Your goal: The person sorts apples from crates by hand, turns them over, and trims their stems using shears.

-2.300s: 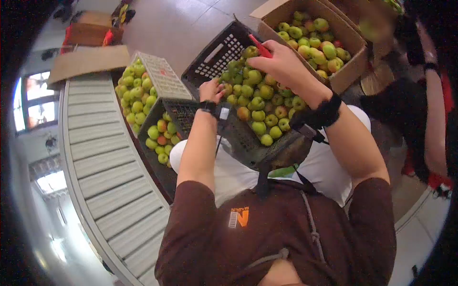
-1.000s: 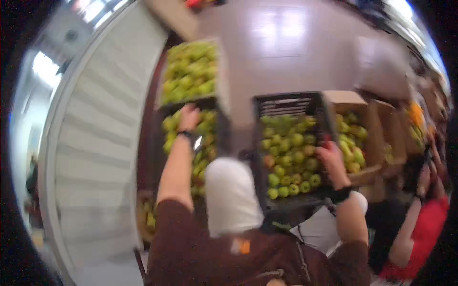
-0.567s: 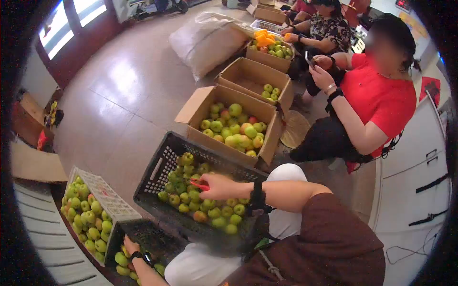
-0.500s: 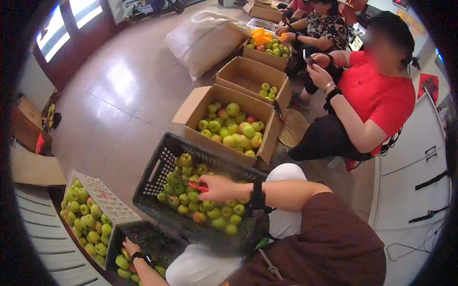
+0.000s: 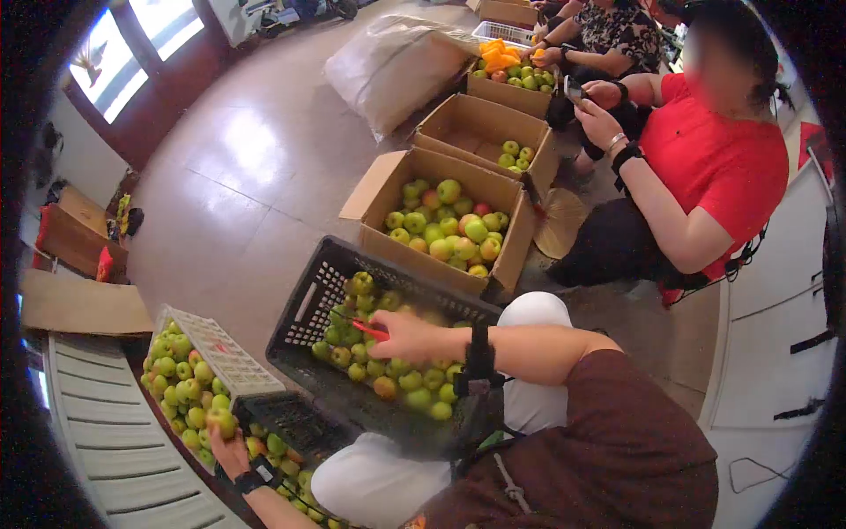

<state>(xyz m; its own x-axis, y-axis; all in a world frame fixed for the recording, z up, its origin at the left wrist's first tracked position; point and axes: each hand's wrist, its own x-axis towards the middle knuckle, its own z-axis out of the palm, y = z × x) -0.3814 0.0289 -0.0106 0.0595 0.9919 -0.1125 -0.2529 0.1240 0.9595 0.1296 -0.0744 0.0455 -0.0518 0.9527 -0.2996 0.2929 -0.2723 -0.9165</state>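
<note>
At the lower left, my left hand (image 5: pixel 231 454) has its fingers around a yellow-green apple (image 5: pixel 222 423), at the edge of a pile of apples (image 5: pixel 181 379) behind a pale crate wall (image 5: pixel 225 348). My right hand (image 5: pixel 405 337) is closed on red-handled scissors (image 5: pixel 370 331), whose thin dark blades point left. It hovers over the black slotted crate (image 5: pixel 304 304), which holds many green apples (image 5: pixel 410 381), some blushed red. The apple's underside is hidden by my left fingers.
Beyond the black crate stand a cardboard box (image 5: pixel 379 198) of apples and another box (image 5: pixel 458 132) with several apples. A large white sack (image 5: pixel 397 70) lies behind. To the right sits a person in a red shirt (image 5: pixel 723 159) with a phone (image 5: pixel 574 90). Slatted boards (image 5: pixel 115 432) lie at left.
My left hand has moved from beside the dark crate to the apple pile and now grips an apple. My right hand stays over the black crate with the scissors. The view has shifted slightly.
</note>
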